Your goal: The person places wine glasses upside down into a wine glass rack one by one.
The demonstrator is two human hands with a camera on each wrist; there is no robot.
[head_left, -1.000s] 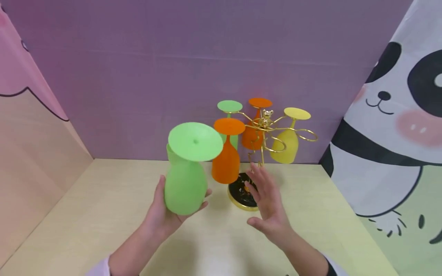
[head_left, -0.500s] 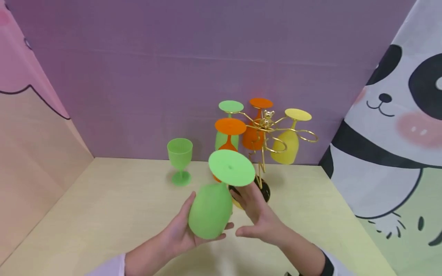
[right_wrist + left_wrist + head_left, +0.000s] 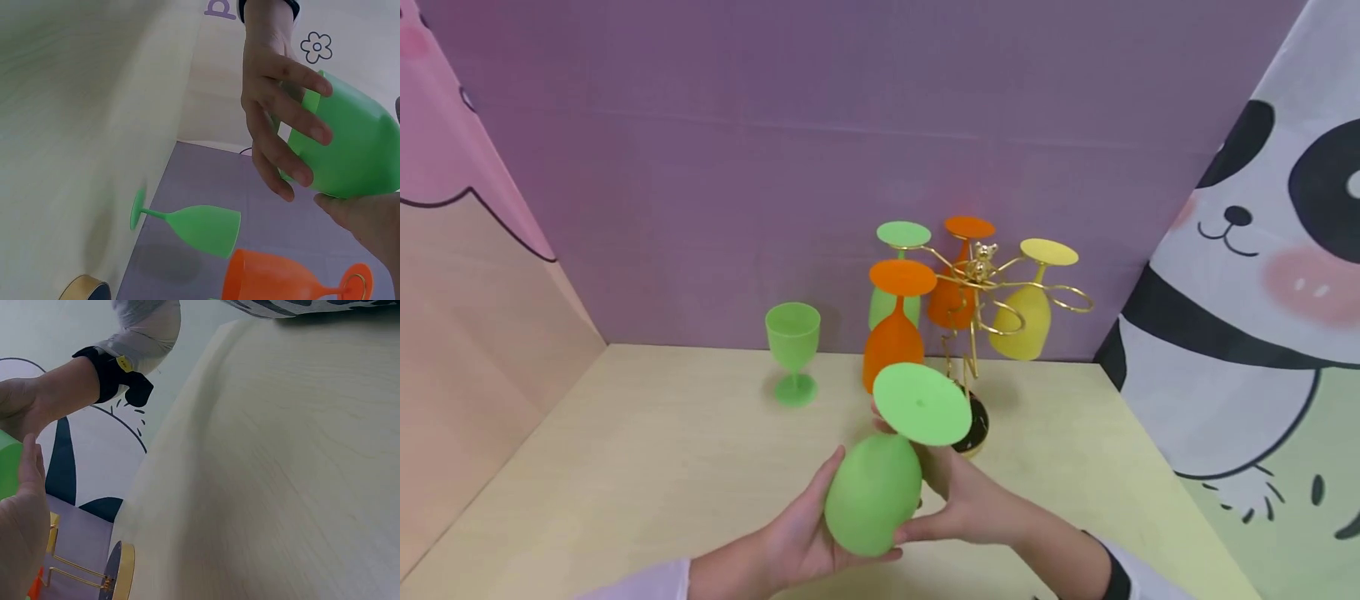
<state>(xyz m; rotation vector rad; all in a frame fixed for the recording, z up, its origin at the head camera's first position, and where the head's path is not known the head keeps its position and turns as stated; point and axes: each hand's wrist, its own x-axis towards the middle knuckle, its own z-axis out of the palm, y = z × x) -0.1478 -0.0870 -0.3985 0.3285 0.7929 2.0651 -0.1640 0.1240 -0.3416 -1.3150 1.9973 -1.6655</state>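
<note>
A light green goblet [image 3: 874,500] is held upside down in front of me, tilted, its round foot [image 3: 922,404] uppermost and leaning right. My left hand [image 3: 808,533] grips the bowl from the left and below; in the right wrist view its fingers [image 3: 294,119] curl over the bowl near the rim. On the other side my right hand [image 3: 973,500] holds the same goblet, thumb against the bowl and fingers partly hidden behind it. Beyond the hands stands a gold rack [image 3: 1000,283] with an orange goblet [image 3: 893,350] hanging on its near left loop.
Another green goblet [image 3: 793,333] stands upright on the table [image 3: 685,433], left of the rack. Also hanging from the rack are a yellow goblet [image 3: 1024,321], a second orange one [image 3: 970,227] and a green one [image 3: 903,234]. The rack's black base [image 3: 977,425] is partly covered.
The left hand has brought the goblet right and nearer to me, uncovering the upright green goblet. My right hand has come in from being apart and now grips the held goblet too.
</note>
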